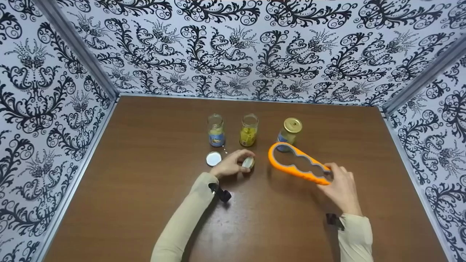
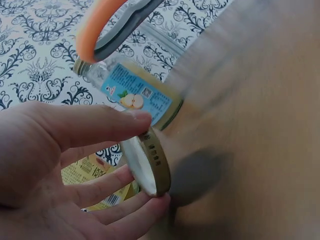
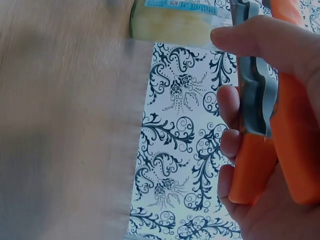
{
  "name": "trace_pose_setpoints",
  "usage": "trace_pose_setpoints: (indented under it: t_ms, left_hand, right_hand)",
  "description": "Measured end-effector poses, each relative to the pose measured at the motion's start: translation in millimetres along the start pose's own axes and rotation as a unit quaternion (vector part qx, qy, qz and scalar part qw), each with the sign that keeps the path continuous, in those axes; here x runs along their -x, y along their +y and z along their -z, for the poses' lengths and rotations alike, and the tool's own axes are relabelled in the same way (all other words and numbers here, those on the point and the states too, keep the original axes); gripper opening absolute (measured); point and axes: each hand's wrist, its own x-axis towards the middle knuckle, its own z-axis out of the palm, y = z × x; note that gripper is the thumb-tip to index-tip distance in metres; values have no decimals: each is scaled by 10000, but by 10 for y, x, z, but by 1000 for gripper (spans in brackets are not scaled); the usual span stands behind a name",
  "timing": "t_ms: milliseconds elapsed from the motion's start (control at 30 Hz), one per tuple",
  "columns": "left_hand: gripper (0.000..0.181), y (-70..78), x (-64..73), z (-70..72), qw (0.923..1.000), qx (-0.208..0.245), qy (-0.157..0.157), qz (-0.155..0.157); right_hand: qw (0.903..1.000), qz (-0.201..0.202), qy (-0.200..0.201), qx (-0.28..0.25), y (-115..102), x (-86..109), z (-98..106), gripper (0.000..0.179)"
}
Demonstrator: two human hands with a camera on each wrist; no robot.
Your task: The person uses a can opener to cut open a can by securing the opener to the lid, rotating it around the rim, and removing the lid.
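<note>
My left hand [image 1: 231, 163] pinches a gold jar lid [image 2: 156, 162] on edge between thumb and fingers, its pale inside turned toward the palm. In my right hand [image 1: 340, 187] is an orange jar opener [image 1: 291, 169] with grey inner grips, held by its handle end above the table. Its looped end overlaps the lower part of a jar with a gold lid [image 1: 292, 125] in the head view. That jar has a blue label with fruit on it [image 2: 140, 97]. Between the hands, farther back, stands a lidless jar with a yellow label [image 1: 248, 135].
To the left is another lidless jar with a blue label [image 1: 216, 136]. A loose lid [image 1: 213, 159] lies in front of it, white side up, with small white bits [image 1: 225, 150] nearby. Patterned panels [image 1: 233, 47] border the brown table [image 1: 153, 145] at the back and sides.
</note>
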Motion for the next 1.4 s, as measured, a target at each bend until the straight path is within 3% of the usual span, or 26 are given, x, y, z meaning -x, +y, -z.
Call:
trace_pose_setpoints:
  t_ms: [333, 500, 767, 1067, 1300, 1400]
  left_hand:
    - [49, 10, -43, 125, 9929, -1187, 48, 22]
    - [50, 42, -81, 126, 9808, -1947, 132, 31]
    - [46, 90, -142, 53, 9633, -2664, 274, -196]
    - [43, 96, -189, -25, 9405, -3389, 243, 41]
    - [40, 77, -197, -91, 9172, -3959, 372, 267]
    - [43, 77, -202, -113, 9112, -4082, 420, 360]
  right_hand:
    - [9999, -22, -110, 110, 36, 20, 22, 52]
    - [9998, -46, -148, 107, 48, 38, 8, 52]
    - [9999, -5, -112, 93, 42, 56, -22, 53]
    - [9998, 125, -38, 120, 67, 95, -54, 54]
    - [10000, 1, -51, 70, 73, 156, -64, 54]
    - [10000, -26, -49, 59, 79, 181, -61, 54]
